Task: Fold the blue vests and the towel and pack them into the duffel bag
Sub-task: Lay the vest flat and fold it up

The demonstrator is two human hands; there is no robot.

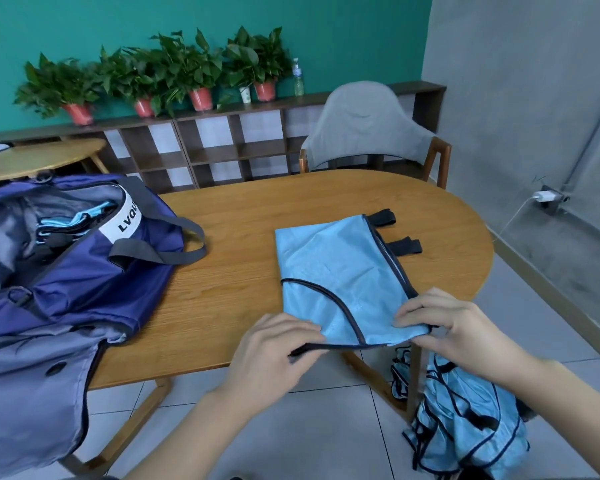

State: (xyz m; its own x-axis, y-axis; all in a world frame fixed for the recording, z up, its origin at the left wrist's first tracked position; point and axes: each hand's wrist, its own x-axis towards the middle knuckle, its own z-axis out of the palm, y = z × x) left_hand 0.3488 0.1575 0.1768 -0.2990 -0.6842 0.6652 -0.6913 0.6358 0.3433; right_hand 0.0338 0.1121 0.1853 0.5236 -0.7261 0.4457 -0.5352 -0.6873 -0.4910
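Observation:
A light blue vest with dark trim lies folded lengthwise on the wooden table, its black straps pointing to the far right. My left hand pinches the vest's near left corner by the dark trim. My right hand grips the near right corner at the table's edge. The open navy duffel bag lies on the left of the table, with folded blue vests visible inside it. A heap of more blue vests lies below the table edge at the lower right. No towel can be seen.
A grey chair stands at the table's far side. A low shelf with several potted plants runs along the green wall. A second round table stands at the far left. A charger is plugged in low on the right wall.

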